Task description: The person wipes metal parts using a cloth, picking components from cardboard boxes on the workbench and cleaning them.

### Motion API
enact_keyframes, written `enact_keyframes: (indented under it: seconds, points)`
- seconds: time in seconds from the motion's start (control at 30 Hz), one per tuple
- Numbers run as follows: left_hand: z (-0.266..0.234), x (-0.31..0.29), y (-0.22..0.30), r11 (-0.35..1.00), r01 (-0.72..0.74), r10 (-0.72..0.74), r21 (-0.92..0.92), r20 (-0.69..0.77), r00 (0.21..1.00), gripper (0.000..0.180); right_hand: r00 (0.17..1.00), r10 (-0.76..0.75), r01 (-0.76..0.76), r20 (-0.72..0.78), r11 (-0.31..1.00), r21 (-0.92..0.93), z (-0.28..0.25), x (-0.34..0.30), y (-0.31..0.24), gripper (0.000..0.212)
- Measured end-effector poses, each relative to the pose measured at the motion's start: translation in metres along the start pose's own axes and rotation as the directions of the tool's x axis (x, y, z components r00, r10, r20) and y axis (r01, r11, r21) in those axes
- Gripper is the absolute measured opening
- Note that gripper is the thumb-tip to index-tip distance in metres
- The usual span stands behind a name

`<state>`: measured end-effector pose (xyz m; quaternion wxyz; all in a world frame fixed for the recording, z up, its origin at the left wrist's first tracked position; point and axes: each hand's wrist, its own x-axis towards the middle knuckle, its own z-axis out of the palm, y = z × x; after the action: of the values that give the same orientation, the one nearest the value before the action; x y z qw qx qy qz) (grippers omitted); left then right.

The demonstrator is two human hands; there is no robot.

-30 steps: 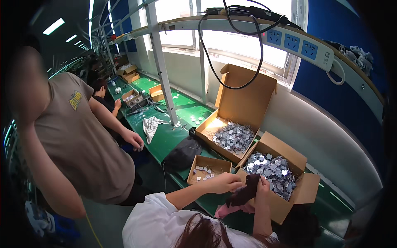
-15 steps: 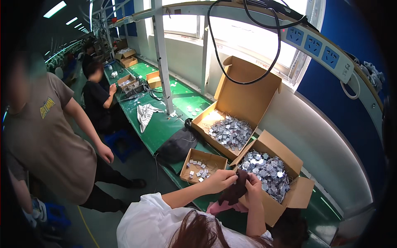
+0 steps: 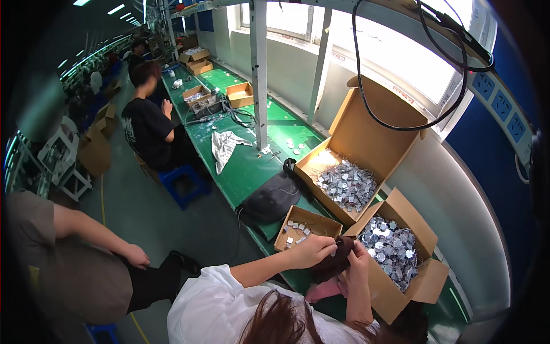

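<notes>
A dark brown cloth (image 3: 331,267) hangs between my hands over the bench's near edge. My left hand (image 3: 315,251) is closed in a pinch at the cloth's upper left edge; whether something small is also in its fingertips cannot be made out. Fingers of my right hand (image 3: 358,262) are wrapped around the cloth's right side. Below it a pink cloth (image 3: 325,290) shows, partly hidden by my right forearm. Just beyond my left hand lies a shallow cardboard box (image 3: 280,243) with several small square silvery pieces. Right of my right hand, a deeper open carton (image 3: 427,229) holds many shiny flower-shaped pieces.
Behind stands a lidded carton (image 3: 381,129) full of square silvery pieces with strings. A black bag (image 3: 269,198) and striped cloth (image 3: 225,150) lie on the green bench (image 3: 206,175). A metal post (image 3: 259,74) rises from it. One person (image 3: 86,258) stands at left; another (image 3: 150,123) sits farther along.
The view has swung left, so the bench and boxes appear farther right. The standing person appears lower at the left edge. Both my hands still hold the brown cloth, now more bunched together.
</notes>
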<state>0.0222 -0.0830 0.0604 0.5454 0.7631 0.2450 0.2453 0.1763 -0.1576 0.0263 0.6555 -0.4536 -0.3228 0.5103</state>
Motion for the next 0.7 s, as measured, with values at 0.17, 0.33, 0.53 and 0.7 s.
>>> enact_keyframes:
  seconds: [0.17, 0.33, 0.53, 0.7]
  points:
    - [-0.017, -0.004, -0.002, 0.999, -0.044, 0.043, 0.031, 0.023, 0.999, 0.019, 0.990, 0.063, -0.054, -0.124, 0.996, 0.070, 0.014, 0.011, 0.013, 0.022]
    - [-0.040, 0.007, -0.008, 0.993, -0.093, 0.092, 0.072, 0.027, 0.995, 0.018, 0.931, -0.027, 0.101, -0.365, 0.978, 0.185, 0.022, 0.027, 0.007, 0.024]
    - [-0.070, 0.041, 0.024, 0.998, -0.041, 0.044, -0.041, 0.080, 0.996, 0.016, 0.921, -0.100, 0.248, -0.377, 0.896, 0.369, -0.005, 0.018, -0.024, 0.029]
    - [-0.038, 0.076, 0.059, 0.975, -0.221, 0.208, 0.022, 0.247, 0.946, 0.013, 0.877, -0.339, 0.458, -0.339, 0.804, 0.379, -0.016, -0.017, -0.042, 0.040]
